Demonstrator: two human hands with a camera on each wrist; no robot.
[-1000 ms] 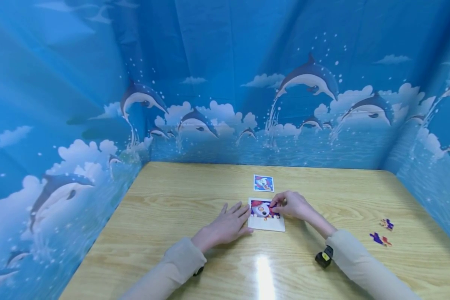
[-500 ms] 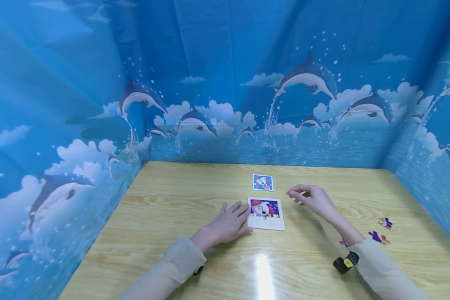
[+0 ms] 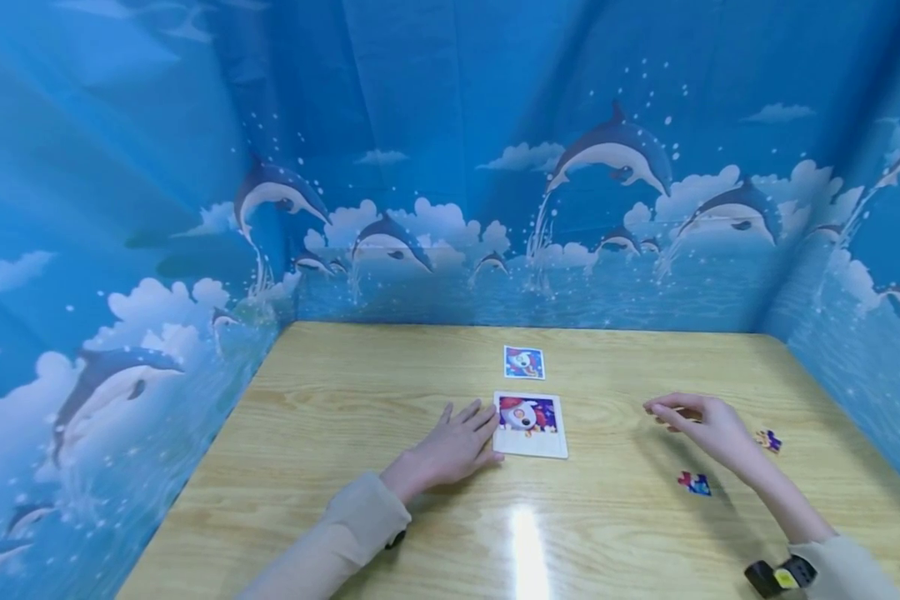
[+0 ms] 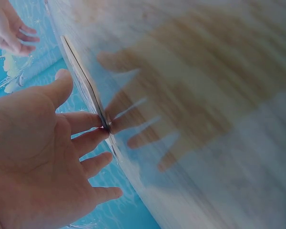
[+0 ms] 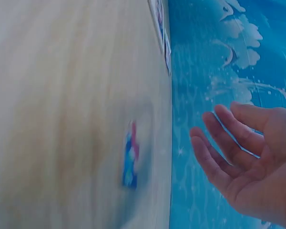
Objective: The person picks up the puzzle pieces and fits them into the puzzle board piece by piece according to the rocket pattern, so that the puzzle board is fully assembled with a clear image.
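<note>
My left hand (image 3: pixel 453 446) lies spread on the table, fingertips against the left edge of a white puzzle board (image 3: pixel 532 447). In the left wrist view, straight fingers (image 4: pixel 88 140) meet the board's thin edge. Assembled pieces (image 3: pixel 527 414) fill the board's upper part with a white cartoon figure on red and purple; its lower strip is bare white. My right hand (image 3: pixel 701 421) hovers right of the board, fingers loosely bent and holding nothing, as the right wrist view shows. Below it lies a red and blue puzzle piece (image 3: pixel 693 483).
A small picture card (image 3: pixel 524 362) with a similar figure lies behind the board. Another puzzle piece (image 3: pixel 768 440) shows beside the right forearm, which covers part of the table there. A dolphin-print curtain (image 3: pixel 420 167) encloses the wooden table (image 3: pixel 375 358) at the back and sides.
My right hand has let go of a piece at the board's upper right and moved away rightward. Its arm now covers pieces seen before and uncovers the red and blue one. The left hand stays put.
</note>
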